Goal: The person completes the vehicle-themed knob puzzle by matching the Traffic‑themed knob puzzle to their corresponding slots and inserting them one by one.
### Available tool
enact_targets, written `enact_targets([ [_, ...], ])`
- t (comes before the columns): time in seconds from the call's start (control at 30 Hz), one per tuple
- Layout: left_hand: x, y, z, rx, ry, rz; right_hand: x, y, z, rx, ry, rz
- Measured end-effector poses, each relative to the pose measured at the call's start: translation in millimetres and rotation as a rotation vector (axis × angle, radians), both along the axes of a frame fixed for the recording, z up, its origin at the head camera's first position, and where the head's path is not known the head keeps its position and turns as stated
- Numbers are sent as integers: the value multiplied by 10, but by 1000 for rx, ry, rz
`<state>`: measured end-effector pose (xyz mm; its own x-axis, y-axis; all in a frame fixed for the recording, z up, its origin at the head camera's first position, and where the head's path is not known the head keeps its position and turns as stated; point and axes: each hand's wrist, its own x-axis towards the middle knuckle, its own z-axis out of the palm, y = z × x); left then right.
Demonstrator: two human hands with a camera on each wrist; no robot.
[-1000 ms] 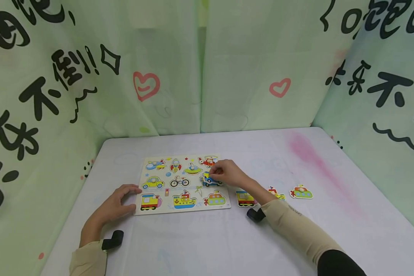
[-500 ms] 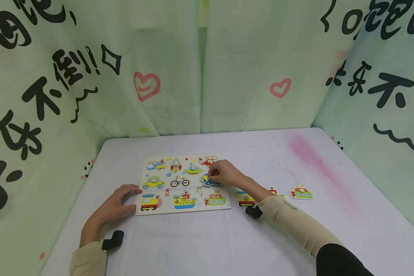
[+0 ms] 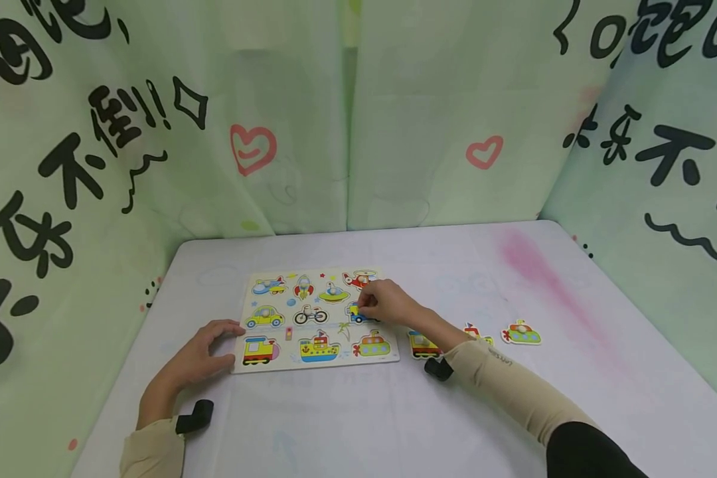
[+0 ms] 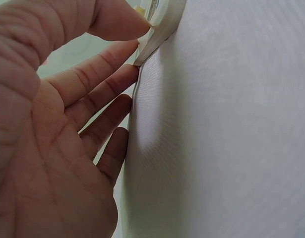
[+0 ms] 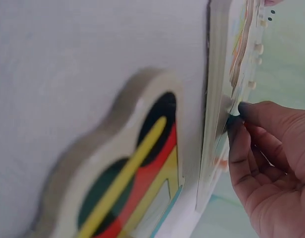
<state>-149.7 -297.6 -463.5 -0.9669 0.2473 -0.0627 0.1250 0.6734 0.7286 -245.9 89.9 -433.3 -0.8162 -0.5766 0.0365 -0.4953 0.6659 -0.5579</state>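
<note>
A wooden peg puzzle board (image 3: 290, 356) with printed vehicles lies on the white table. My left hand (image 3: 202, 352) touches the board's left edge; in the left wrist view, its fingers (image 4: 100, 94) are nearly straight and spread, with the thumb near the board's rim. Over the board's right side, my right hand (image 3: 392, 304) pinches the blue and yellow truck puzzle piece (image 3: 352, 311) between thumb and finger. The fingers partly cover that piece, and its knob is hidden. In the right wrist view, the pinching right hand (image 5: 271, 153) is right against the board's face.
To the right of the board lie a train piece (image 3: 423, 344), a boat piece (image 3: 485, 340) partly behind the right forearm, and a submarine piece (image 3: 521, 332). Green curtains (image 3: 311, 192) with writing surround the table (image 3: 311, 425).
My right hand has shifted slightly left with the truck piece, which sits a little further left on the board. The left hand stays in place.
</note>
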Motion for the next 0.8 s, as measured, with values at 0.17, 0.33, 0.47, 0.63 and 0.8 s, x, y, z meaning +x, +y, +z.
enact_targets([
  [0.17, -2, 8, -14, 7, 7, -10, 46, 45, -10, -25, -12, -34],
  [0.33, 8, 21, 9, 6, 6, -11, 132, 125, 2, -148, -49, -75],
  [0.47, 1, 17, 25, 0, -11, -4, 235, 185, 48, -281, -106, -108],
  [0.63, -4, 7, 21, -11, -6, 3, 371, 249, 123, -362, -196, -142],
  [0.8, -5, -1, 10, -7, 5, -1, 470, 339, 132, -384, -231, -186],
])
